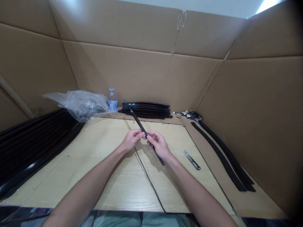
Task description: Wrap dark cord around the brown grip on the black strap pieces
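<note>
Both of my hands meet over the middle of the table, holding a thin black strip (pixel 135 117) that slants from far left to near right. A dark winding shows along part of it, just beyond my fingers. My left hand (pixel 131 140) is closed, its thumb and fingertips pinched at the strip's side. Fingers of my right hand (pixel 160 145) wrap the strip, and its near end sticks out below the palm. A thin dark cord (pixel 147 176) runs from beneath my hands to the table's front edge. What exactly the fingertips pinch is too small to tell.
Small snips (pixel 192 160) lie to the right. Flat black strips (pixel 219 154) rest along the right side. At the back are a stack of black strips (pixel 148 110), a water bottle (pixel 113 102) and a plastic bag (pixel 81 105). Long black strips (pixel 30 142) fill the left. Cardboard walls (pixel 113 63) surround the table.
</note>
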A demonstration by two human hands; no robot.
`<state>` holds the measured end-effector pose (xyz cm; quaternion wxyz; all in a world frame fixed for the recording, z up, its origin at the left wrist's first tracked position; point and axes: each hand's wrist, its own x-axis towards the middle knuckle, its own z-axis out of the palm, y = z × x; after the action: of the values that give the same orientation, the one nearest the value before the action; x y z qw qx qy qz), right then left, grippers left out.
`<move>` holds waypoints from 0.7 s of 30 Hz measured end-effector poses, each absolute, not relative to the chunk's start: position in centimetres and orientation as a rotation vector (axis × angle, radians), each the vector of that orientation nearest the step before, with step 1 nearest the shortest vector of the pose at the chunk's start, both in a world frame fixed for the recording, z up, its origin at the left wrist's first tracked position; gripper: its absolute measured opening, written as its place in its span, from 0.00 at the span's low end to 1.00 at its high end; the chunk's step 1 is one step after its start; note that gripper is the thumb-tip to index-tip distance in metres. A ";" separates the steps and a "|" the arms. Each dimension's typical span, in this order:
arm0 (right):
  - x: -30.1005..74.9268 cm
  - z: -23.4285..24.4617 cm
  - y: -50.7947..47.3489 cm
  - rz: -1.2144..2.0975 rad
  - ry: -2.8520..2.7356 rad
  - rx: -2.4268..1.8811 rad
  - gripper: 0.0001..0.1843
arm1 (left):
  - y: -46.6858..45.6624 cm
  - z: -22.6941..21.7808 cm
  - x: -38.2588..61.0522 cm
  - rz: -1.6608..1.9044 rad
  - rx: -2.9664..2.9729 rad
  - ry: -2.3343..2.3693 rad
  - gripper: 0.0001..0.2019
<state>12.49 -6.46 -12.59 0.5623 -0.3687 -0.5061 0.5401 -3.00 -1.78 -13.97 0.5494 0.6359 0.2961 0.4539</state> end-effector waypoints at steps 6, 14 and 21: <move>13.0 -12.5 -6.3 1.289 -1.280 -0.881 0.20 | -2.0 -14.0 -2.8 1.068 1.486 0.692 0.17; 13.3 -12.4 -6.9 1.334 -1.293 -0.853 0.20 | -2.4 -13.6 -2.7 1.057 1.480 0.668 0.15; 12.9 -12.0 -6.7 1.416 -1.158 -0.807 0.15 | -2.2 -13.5 -2.8 1.066 1.506 0.711 0.15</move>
<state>12.88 -6.73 -12.03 0.5406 -0.3398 -0.4872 0.5957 -2.77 -2.24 -13.45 0.5498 0.6362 0.3005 0.4502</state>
